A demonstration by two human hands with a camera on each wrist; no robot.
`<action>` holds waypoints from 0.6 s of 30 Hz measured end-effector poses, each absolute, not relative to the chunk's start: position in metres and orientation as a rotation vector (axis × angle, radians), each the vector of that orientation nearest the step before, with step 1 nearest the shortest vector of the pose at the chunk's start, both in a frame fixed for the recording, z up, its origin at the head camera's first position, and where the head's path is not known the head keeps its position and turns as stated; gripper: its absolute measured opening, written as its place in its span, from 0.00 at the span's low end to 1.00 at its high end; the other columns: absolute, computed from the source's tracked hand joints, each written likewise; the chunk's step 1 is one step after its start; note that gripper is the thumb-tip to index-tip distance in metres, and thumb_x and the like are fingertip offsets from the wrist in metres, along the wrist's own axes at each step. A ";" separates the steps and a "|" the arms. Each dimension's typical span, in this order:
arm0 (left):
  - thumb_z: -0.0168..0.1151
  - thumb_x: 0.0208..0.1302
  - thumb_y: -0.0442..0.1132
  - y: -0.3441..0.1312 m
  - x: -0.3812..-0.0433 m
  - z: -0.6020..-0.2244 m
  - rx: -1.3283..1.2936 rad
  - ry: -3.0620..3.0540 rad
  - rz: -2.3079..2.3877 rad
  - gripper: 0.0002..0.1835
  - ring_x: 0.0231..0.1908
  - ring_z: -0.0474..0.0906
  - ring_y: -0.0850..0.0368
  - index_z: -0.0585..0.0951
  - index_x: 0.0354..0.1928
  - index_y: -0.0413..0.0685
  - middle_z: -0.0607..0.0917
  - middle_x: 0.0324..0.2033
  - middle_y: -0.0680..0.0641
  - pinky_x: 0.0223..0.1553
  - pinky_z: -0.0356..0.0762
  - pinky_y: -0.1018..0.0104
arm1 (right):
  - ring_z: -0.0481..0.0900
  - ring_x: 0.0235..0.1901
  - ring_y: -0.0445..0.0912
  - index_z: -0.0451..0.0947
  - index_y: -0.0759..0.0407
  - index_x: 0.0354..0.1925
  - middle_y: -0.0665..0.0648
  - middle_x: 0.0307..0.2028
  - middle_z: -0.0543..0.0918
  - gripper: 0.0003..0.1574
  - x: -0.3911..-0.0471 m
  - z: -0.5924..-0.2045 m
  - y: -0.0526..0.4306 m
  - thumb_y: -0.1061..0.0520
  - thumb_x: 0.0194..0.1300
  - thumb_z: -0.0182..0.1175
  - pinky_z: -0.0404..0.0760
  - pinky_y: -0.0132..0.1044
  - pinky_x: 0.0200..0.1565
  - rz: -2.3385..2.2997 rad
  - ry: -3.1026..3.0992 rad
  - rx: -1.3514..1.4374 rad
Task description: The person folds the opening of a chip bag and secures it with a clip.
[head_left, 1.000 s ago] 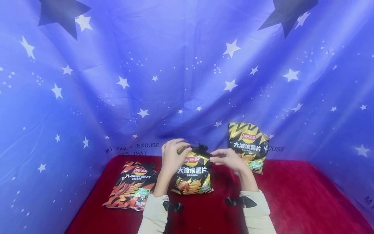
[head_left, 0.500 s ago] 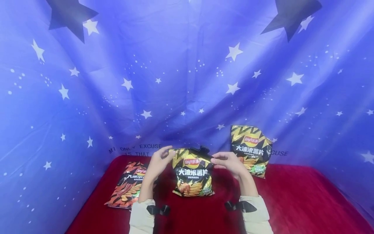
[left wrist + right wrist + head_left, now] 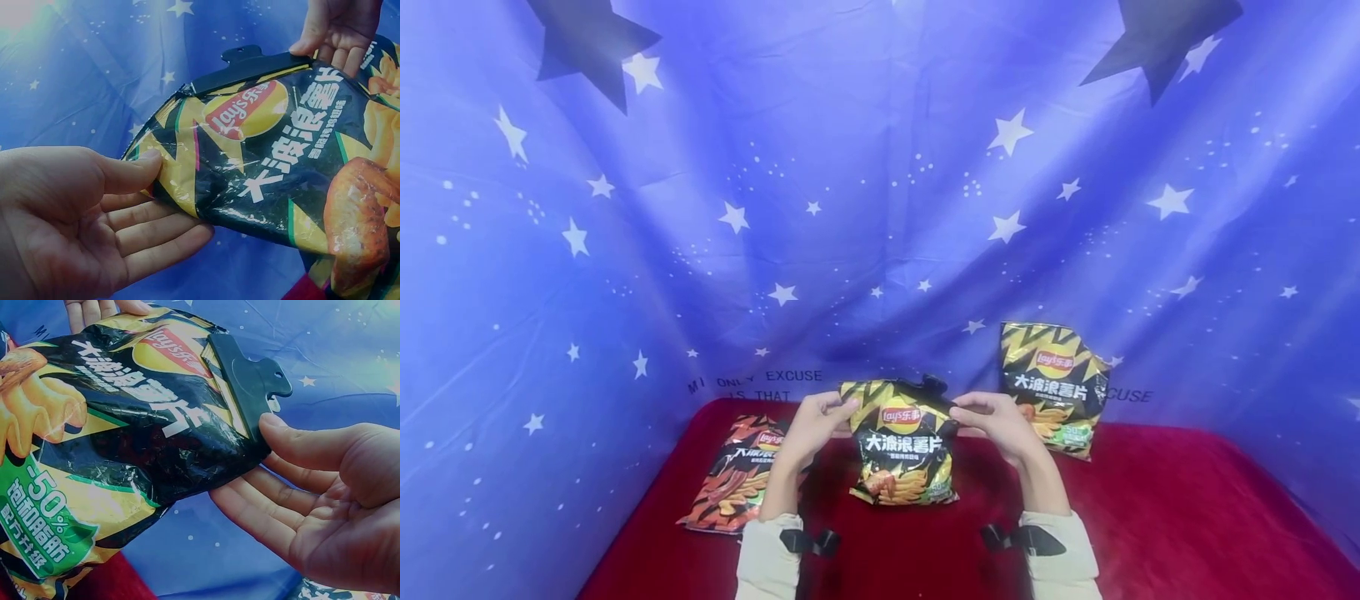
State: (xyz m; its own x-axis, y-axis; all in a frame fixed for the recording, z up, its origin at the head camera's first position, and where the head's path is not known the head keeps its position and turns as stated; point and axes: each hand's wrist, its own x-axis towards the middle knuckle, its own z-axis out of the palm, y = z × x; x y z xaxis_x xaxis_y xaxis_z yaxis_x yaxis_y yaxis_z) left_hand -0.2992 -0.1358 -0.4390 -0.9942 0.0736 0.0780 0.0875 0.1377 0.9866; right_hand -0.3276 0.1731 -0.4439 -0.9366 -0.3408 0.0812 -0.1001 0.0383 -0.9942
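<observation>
A black-and-yellow bag of potato chips (image 3: 901,454) stands upright at the middle of the red cloth, its printed front facing me. Along the right part of its top edge sits a black bag clip (image 3: 250,70). My left hand (image 3: 816,429) pinches the upper left corner, thumb on the front and fingers behind. With thumb and fingers, my right hand (image 3: 331,481) holds the upper right corner, the thumb tip at the clip's end. The clip leaves the bag's left top corner uncovered, as the left wrist view shows.
A red bag of chips (image 3: 730,487) lies at the left, partly hidden by my left forearm. Another black-and-yellow chip bag (image 3: 1052,379) stands at the back right near the blue star-patterned curtain (image 3: 865,167). Red cloth (image 3: 1195,500) covers the table.
My left hand has left the clip's left end, swung out left and come down onto the bag's upper left corner. The right hand keeps its hold. The head view has shifted slightly.
</observation>
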 end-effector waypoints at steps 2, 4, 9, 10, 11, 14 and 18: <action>0.62 0.72 0.37 -0.134 -0.300 -0.439 -0.153 -2.346 -2.052 0.20 0.29 0.87 0.55 0.66 0.21 0.48 0.72 0.17 0.53 0.41 0.89 0.51 | 0.87 0.37 0.40 0.71 0.85 0.57 0.49 0.39 0.87 0.25 -0.326 -0.443 0.173 0.66 0.69 0.62 0.88 0.41 0.48 -2.020 2.126 -0.451; 0.63 0.72 0.38 -0.132 -0.300 -0.439 -0.147 -2.331 -2.060 0.21 0.27 0.86 0.56 0.67 0.21 0.48 0.75 0.18 0.53 0.40 0.89 0.51 | 0.87 0.36 0.40 0.71 0.86 0.57 0.49 0.38 0.87 0.25 -0.326 -0.443 0.174 0.67 0.69 0.62 0.88 0.41 0.47 -2.026 2.127 -0.449; 0.64 0.71 0.39 -0.130 -0.301 -0.437 -0.128 -2.298 -2.073 0.21 0.26 0.86 0.58 0.68 0.20 0.48 0.80 0.19 0.53 0.39 0.89 0.52 | 0.88 0.36 0.39 0.71 0.87 0.56 0.46 0.36 0.88 0.24 -0.325 -0.443 0.174 0.67 0.69 0.61 0.88 0.40 0.46 -2.042 2.127 -0.465; 0.64 0.71 0.39 -0.130 -0.301 -0.437 -0.129 -2.288 -2.072 0.21 0.26 0.85 0.58 0.68 0.19 0.48 0.78 0.18 0.54 0.38 0.89 0.54 | 0.87 0.36 0.38 0.71 0.87 0.55 0.45 0.35 0.88 0.23 -0.325 -0.442 0.174 0.68 0.69 0.61 0.88 0.39 0.46 -2.046 2.127 -0.469; 0.65 0.71 0.39 -0.130 -0.301 -0.436 -0.131 -2.279 -2.070 0.22 0.25 0.85 0.58 0.68 0.19 0.47 0.76 0.16 0.54 0.38 0.89 0.55 | 0.87 0.36 0.38 0.72 0.87 0.55 0.45 0.35 0.88 0.23 -0.325 -0.442 0.174 0.68 0.69 0.61 0.88 0.39 0.46 -2.052 2.125 -0.471; 0.65 0.71 0.40 -0.131 -0.300 -0.435 -0.139 -2.245 -2.080 0.23 0.23 0.83 0.59 0.67 0.17 0.47 0.70 0.13 0.56 0.37 0.89 0.56 | 0.87 0.36 0.38 0.73 0.86 0.54 0.43 0.34 0.88 0.21 -0.326 -0.441 0.173 0.68 0.70 0.60 0.89 0.38 0.45 -2.058 2.132 -0.476; 0.66 0.70 0.41 -0.134 -0.301 -0.433 -0.128 -2.200 -2.102 0.26 0.21 0.79 0.60 0.65 0.15 0.49 0.64 0.12 0.57 0.36 0.88 0.57 | 0.87 0.36 0.38 0.75 0.84 0.54 0.43 0.34 0.89 0.20 -0.325 -0.436 0.170 0.68 0.69 0.61 0.89 0.38 0.44 -2.064 2.149 -0.476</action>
State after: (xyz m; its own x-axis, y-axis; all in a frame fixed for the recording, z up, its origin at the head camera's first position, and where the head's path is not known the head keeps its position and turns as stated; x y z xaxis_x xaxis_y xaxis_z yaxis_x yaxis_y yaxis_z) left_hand -0.3006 -0.1338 -0.4326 -0.9919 -0.0056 0.1272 0.1268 0.0456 0.9909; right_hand -0.3245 0.1701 -0.4363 -0.9428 -0.3083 0.1267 -0.1391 0.0185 -0.9901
